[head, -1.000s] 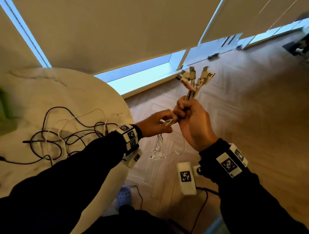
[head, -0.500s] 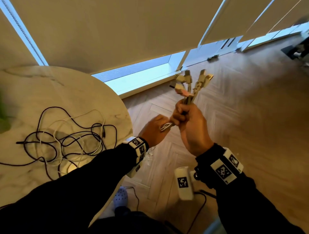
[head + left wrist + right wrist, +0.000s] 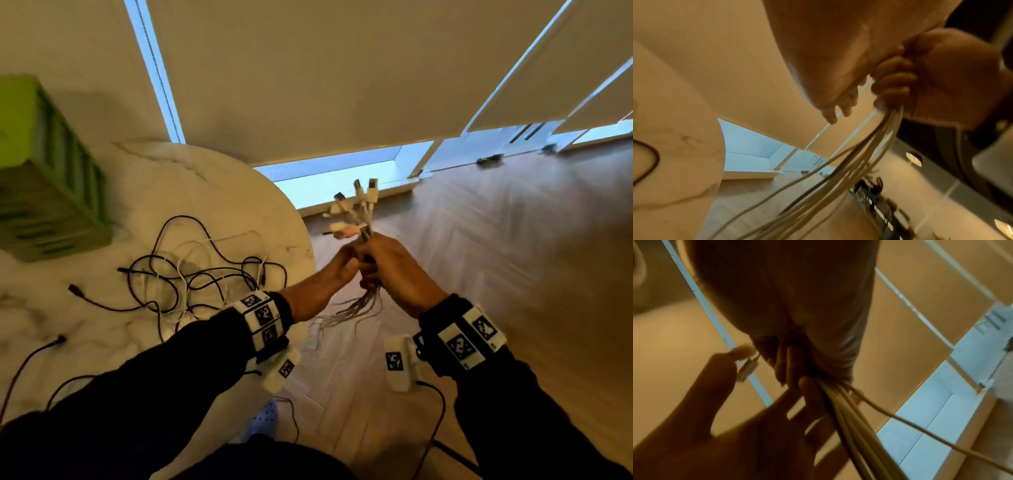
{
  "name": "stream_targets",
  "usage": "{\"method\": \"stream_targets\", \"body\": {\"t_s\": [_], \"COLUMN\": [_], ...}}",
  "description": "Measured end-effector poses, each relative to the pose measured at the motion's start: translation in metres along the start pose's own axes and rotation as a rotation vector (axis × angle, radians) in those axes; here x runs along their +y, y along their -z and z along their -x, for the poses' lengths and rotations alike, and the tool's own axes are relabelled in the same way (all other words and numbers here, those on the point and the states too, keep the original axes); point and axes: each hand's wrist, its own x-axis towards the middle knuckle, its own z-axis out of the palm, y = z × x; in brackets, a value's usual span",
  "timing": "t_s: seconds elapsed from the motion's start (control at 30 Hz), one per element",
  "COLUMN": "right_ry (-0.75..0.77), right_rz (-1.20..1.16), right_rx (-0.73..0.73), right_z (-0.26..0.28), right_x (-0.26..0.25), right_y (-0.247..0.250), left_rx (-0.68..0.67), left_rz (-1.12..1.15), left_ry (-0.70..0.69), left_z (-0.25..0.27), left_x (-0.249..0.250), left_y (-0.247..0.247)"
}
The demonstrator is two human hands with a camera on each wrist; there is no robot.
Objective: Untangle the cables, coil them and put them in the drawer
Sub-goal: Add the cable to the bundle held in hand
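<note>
Surface: we stood at a round white marble surface (image 3: 219,192), our hands held out past its edge, over the pale herringbone wood floor (image 3: 513,257).
Green crate: a slatted green plastic crate (image 3: 51,192) sat at the far left of the surface; we saw no drawer in any view.
Dark tangle: a loose knot of black and white cables (image 3: 202,274) lay on the surface, well apart from the bundle we held.
Held bundle: a bunch of thin white cables (image 3: 359,305) hung below our fists, with its white plug ends (image 3: 363,202) fanned out above them.
Right hand: our right hand (image 3: 394,270) was curled tightly round the bundle just under the plugs.
Left hand: our left hand (image 3: 329,274) pressed against the right; the right wrist view showed its fingertips pinching one small white connector (image 3: 748,368).
Risk: we judged that pulling this connector free while the right fist clamped all strands could tighten a snag, or let the loose tails swing and catch the wrist-camera leads.
Obstacle: the hanging tails were blurred, so we could not tell where they crossed.
</note>
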Motion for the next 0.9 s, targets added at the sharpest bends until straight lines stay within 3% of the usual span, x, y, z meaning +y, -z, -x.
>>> {"method": "stream_targets", "body": {"t_s": [0.07,0.13,0.17,0.23,0.27,0.37,0.43,0.5,0.57,0.67,0.7,0.73,0.77,0.83,0.9], "right_ry": [0.028,-0.033,-0.051,-0.057,-0.014,0.054,0.107,0.133,0.121,0.242,0.290,0.314,0.332,0.330,0.287], "right_rz": [0.077,-0.089,-0.085,-0.046,-0.021,-0.010,0.221,0.481,0.652,0.997,1.047,1.037,0.986,0.825,0.611], "right_rx": [-0.152,-0.312,-0.505,-0.629,-0.775,-0.856,-0.917,-0.997,-0.921,-0.374,-0.253,-0.245,-0.344,-0.681,-0.969], "right_z": [-0.004,-0.009,-0.012,-0.011,-0.006,-0.012,-0.021,-0.039,-0.063,-0.090,-0.088,-0.083,-0.074,-0.057,-0.043], "right_x": [0.001,-0.005,-0.021,-0.029,-0.038,-0.028,-0.017,0.000,0.018,0.024,0.020,0.017,0.015,0.020,0.029], "right_y": [-0.028,-0.058,-0.109,-0.120,-0.154,-0.159,-0.159,-0.160,-0.164,-0.184,-0.194,-0.205,-0.219,-0.241,-0.254], "left_rx": [0.132,0.277,0.431,0.458,0.560,0.511,0.511,0.544,0.533,0.603,0.658,0.716,0.780,0.898,0.945], "left_rz": [0.069,0.118,0.094,0.135,0.082,-0.014,-0.037,0.113,0.210,0.253,0.281,0.300,0.302,0.273,0.269], "left_ry": [-0.004,0.000,-0.009,-0.005,0.005,0.077,0.048,0.007,0.017,-0.030,-0.059,-0.082,-0.091,-0.068,-0.032], "left_z": [0.022,0.052,0.108,0.120,0.158,0.163,0.159,0.158,0.160,0.177,0.183,0.187,0.191,0.197,0.206], "left_x": [0.014,0.026,0.031,0.039,0.039,0.053,0.063,0.072,0.079,0.082,0.083,0.083,0.082,0.077,0.069], "left_y": [0.014,0.030,0.056,0.067,0.079,0.089,0.098,0.111,0.123,0.139,0.144,0.149,0.152,0.153,0.152]}}
